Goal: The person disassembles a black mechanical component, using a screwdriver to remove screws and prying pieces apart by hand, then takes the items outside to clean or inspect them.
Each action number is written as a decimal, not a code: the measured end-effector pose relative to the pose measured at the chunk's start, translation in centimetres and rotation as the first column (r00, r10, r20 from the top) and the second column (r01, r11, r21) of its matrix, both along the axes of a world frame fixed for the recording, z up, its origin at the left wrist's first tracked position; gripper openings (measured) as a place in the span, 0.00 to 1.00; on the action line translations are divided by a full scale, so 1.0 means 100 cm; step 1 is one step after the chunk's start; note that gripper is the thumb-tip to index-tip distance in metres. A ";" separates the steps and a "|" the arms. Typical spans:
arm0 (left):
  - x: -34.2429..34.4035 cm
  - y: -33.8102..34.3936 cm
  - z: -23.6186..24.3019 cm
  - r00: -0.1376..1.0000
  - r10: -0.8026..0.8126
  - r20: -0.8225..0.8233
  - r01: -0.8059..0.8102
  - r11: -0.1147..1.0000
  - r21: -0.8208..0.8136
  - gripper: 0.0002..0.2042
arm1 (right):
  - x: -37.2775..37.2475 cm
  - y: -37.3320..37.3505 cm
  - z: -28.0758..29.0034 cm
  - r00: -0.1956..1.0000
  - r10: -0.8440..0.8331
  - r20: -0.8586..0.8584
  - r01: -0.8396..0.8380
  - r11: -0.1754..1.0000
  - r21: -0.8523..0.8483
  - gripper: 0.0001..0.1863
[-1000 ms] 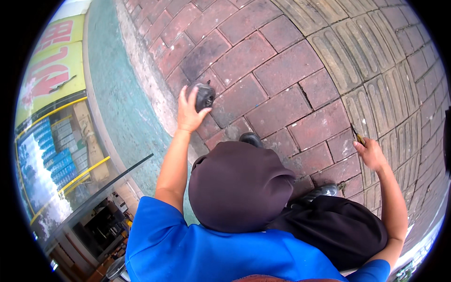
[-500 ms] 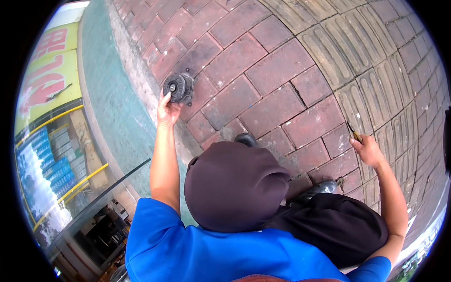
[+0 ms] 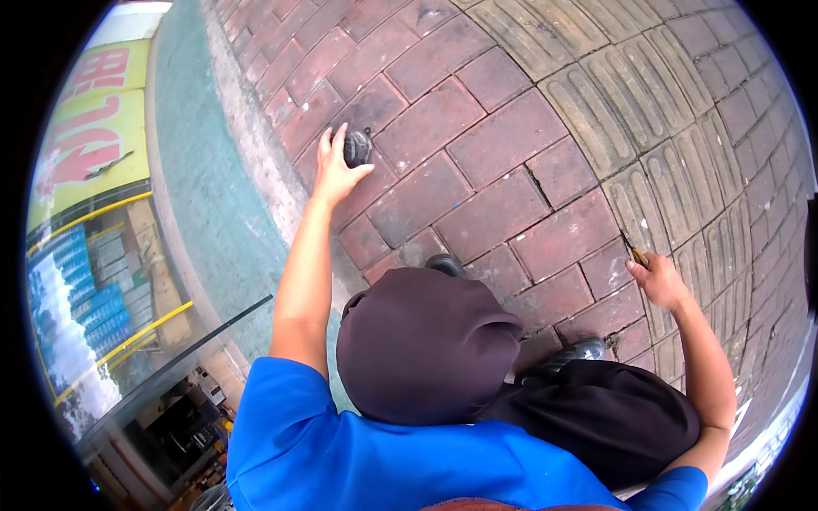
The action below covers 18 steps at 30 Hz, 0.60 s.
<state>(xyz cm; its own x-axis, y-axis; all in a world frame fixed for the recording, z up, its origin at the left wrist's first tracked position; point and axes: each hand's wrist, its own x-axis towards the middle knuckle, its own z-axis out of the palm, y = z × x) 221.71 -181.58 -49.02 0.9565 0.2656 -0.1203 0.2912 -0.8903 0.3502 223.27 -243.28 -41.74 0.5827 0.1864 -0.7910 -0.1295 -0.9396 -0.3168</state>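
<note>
Ahead and to the left, my left hand [image 3: 339, 175] curves around a dark round metal part [image 3: 358, 149], which looks like a small motor housing with mounting tabs. Thumb and fingers lie on different sides of it, and my hand hides some of its body. Whether it touches the paving, I cannot tell. Off to the right, my right hand [image 3: 661, 281] is closed around a slim yellow-handled tool [image 3: 639, 256]. A thin dark end sticks out past the fingers; its exact kind is too small to make out.
Reddish paving bricks [image 3: 503, 204] spread ahead, with ribbed yellowish tiles [image 3: 635, 102] to the right. A green-painted strip [image 3: 192, 162] with a pale kerb runs along the left, beside a glass shopfront [image 3: 102, 298]. My dark shoes [image 3: 447, 265] stand close by.
My left hand has turned and shifted slightly right with the motor-like part, whose round face no longer shows and which looks smaller. My right hand has moved slightly left, still holding the tool.
</note>
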 end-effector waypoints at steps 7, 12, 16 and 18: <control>0.020 0.017 -0.016 0.987 0.134 -0.091 -0.137 0.990 -0.024 0.47 | -0.008 -0.004 0.000 1.000 0.001 -0.008 -0.001 1.000 0.001 0.27; 0.023 -0.016 -0.005 0.977 0.205 0.066 -0.200 0.977 -0.077 0.45 | -0.013 0.000 -0.007 0.999 0.033 -0.040 -0.032 0.999 0.043 0.28; 0.033 -0.091 0.031 0.963 -0.075 0.261 0.096 0.993 -0.068 0.42 | -0.018 0.002 -0.019 0.987 0.157 -0.034 -0.158 0.987 -0.017 0.29; 0.042 -0.127 0.043 0.905 -0.187 0.383 0.229 0.971 -0.067 0.41 | -0.021 0.007 -0.024 0.980 0.193 -0.055 -0.194 0.981 0.000 0.30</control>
<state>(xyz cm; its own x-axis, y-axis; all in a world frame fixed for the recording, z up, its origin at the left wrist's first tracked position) 225.94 -194.31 -44.76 0.9695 0.0616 0.2371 -0.0658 -0.8669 0.4941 221.21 -242.53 -44.09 0.4920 0.2869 -0.8219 0.0380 -0.9503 -0.3090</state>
